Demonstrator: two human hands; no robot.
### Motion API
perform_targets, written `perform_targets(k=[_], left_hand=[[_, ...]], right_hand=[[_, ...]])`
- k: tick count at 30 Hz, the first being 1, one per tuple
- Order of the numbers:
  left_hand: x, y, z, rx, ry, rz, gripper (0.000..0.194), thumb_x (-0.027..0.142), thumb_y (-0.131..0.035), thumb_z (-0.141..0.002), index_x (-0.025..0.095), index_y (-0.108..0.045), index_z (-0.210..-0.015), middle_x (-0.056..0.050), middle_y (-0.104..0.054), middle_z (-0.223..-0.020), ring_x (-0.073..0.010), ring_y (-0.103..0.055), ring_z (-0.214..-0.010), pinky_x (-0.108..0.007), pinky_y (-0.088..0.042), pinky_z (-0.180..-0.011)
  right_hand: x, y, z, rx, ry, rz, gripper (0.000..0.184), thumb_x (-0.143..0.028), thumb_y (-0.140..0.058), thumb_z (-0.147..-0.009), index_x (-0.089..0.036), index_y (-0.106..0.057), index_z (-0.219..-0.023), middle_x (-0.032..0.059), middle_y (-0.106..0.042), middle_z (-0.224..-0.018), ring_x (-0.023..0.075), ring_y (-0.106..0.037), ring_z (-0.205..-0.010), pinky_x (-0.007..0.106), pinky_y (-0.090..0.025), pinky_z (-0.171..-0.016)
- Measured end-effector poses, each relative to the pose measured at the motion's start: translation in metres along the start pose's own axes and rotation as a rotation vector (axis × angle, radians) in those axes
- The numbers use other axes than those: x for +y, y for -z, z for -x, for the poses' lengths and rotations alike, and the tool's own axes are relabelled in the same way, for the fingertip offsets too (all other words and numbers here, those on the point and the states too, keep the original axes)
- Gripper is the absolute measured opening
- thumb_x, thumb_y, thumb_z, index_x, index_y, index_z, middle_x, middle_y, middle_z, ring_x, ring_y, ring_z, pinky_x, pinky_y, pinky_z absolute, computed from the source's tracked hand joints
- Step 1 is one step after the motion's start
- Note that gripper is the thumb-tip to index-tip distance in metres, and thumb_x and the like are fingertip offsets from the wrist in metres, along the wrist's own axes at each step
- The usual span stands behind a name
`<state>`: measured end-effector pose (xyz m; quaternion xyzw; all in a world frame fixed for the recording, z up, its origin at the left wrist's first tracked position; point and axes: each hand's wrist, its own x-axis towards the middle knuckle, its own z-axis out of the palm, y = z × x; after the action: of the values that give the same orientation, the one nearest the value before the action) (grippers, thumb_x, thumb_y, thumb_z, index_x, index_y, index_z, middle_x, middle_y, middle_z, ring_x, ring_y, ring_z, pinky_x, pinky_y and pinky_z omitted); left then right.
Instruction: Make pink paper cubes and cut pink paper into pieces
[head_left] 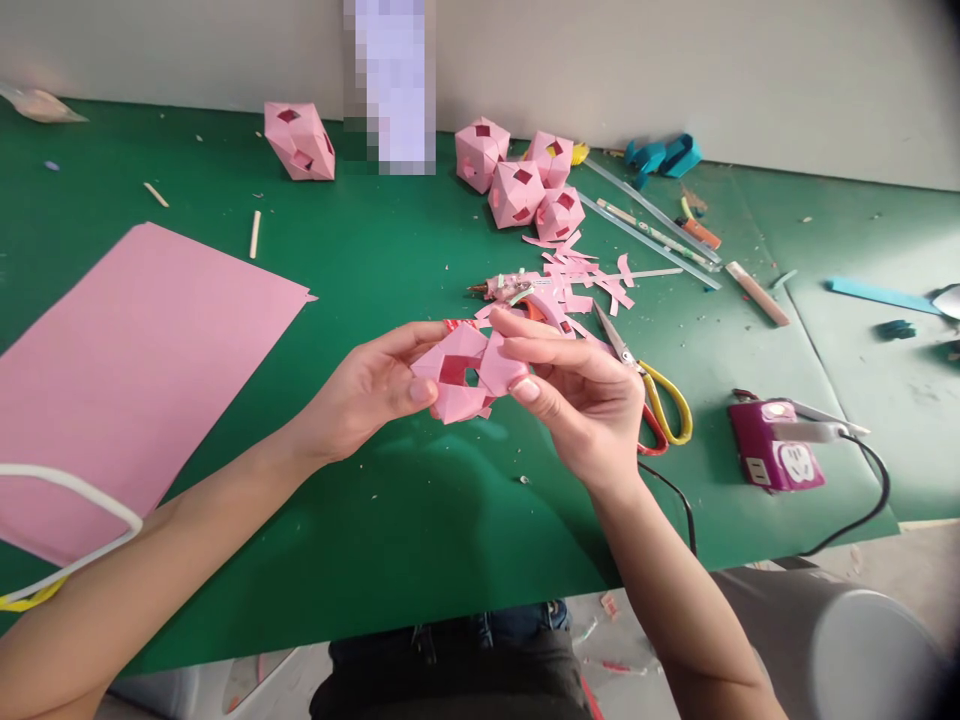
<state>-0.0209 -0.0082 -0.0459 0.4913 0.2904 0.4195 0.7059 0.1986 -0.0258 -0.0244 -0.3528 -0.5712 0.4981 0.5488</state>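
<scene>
Above green tabletop (300, 560), between both hands: pink faceted paper shape (461, 405) with angular openings. Left hand (352, 395) pinching its left side; right hand (600, 400) gripping its right side, thumb and fingers on folded part. Held piece looks part-formed, judging by wide gap. Beyond, four similar pink paper polyhedra (516, 195) clustered, one pink polyhedron (300, 145) apart, all apparently formed. Large flat pink paper (142, 350) at left, unfolded.

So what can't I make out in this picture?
All in the head view:
Folded pink shape: right end, behind the right hand's fingers.
Left hand: some fingertips, behind the shape.
Pink paper: left side, cut off by the picture's edge.
Lilac patch: details, pixelated.
Purple box: markings, too small to read.
</scene>
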Motion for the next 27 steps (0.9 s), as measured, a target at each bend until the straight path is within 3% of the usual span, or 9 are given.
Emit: perform_targets(k=[5,10,15,17,21,27], left_hand=[[-0.002,-0.002,0.000,0.033,0.014,0.031,0.042,0.045,-0.083,-0.087,0.033,-0.075,-0.127,-0.006,-0.072,-0.134,-0.0269,-0.073,-0.116,-0.037,-0.065,-0.092],[-0.001,-0.009,-0.001,0.094,-0.024,0.048,0.038,0.040,-0.082,-0.089,0.033,-0.074,-0.126,-0.003,-0.074,-0.130,-0.0215,-0.074,-0.107,-0.031,-0.065,-0.085],[0.000,-0.017,0.002,0.238,-0.108,-0.108,0.031,0.039,-0.074,-0.097,0.031,-0.071,-0.127,-0.003,-0.076,-0.117,-0.0165,-0.074,-0.094,-0.025,-0.062,-0.073],[0.000,-0.020,0.004,0.262,-0.106,-0.153,0.036,0.043,-0.073,-0.097,0.029,-0.070,-0.130,-0.005,-0.075,-0.121,-0.0178,-0.073,-0.099,-0.026,-0.063,-0.077],[0.001,-0.023,0.006,0.214,-0.084,-0.152,0.059,0.043,-0.088,-0.083,0.029,-0.066,-0.136,-0.008,-0.069,-0.140,-0.0253,-0.072,-0.117,-0.029,-0.065,-0.082],[0.005,-0.026,0.004,0.292,-0.076,-0.207,0.049,0.038,-0.087,-0.084,0.025,-0.070,-0.128,-0.007,-0.074,-0.132,-0.0278,-0.070,-0.124,-0.032,-0.067,-0.087]], right_hand=[[0.004,-0.005,0.000,0.010,0.048,0.037,0.012,-0.029,-0.079,-0.092,-0.035,-0.081,-0.103,-0.0016,-0.073,-0.138,0.0276,-0.063,-0.138,0.056,-0.052,-0.119],[0.012,-0.006,-0.002,0.058,0.105,0.037,0.019,-0.022,-0.078,-0.092,-0.034,-0.082,-0.107,0.0015,-0.078,-0.116,0.0229,-0.071,-0.118,0.044,-0.063,-0.099],[0.016,-0.009,0.000,0.165,0.146,0.141,0.022,-0.018,-0.077,-0.092,-0.033,-0.081,-0.108,0.0010,-0.078,-0.108,0.0199,-0.072,-0.112,0.040,-0.063,-0.098],[0.017,-0.011,0.001,0.190,0.128,0.158,0.023,-0.021,-0.077,-0.093,-0.032,-0.079,-0.113,0.0021,-0.078,-0.113,0.0205,-0.072,-0.112,0.038,-0.066,-0.092],[0.019,-0.012,0.002,0.212,0.077,0.166,0.023,-0.025,-0.075,-0.095,-0.029,-0.076,-0.118,0.0042,-0.077,-0.120,0.0211,-0.073,-0.114,0.038,-0.068,-0.092],[0.017,-0.013,0.002,0.208,0.090,0.132,0.024,-0.024,-0.077,-0.092,-0.029,-0.078,-0.116,0.0045,-0.077,-0.119,0.0212,-0.074,-0.111,0.038,-0.068,-0.092]])
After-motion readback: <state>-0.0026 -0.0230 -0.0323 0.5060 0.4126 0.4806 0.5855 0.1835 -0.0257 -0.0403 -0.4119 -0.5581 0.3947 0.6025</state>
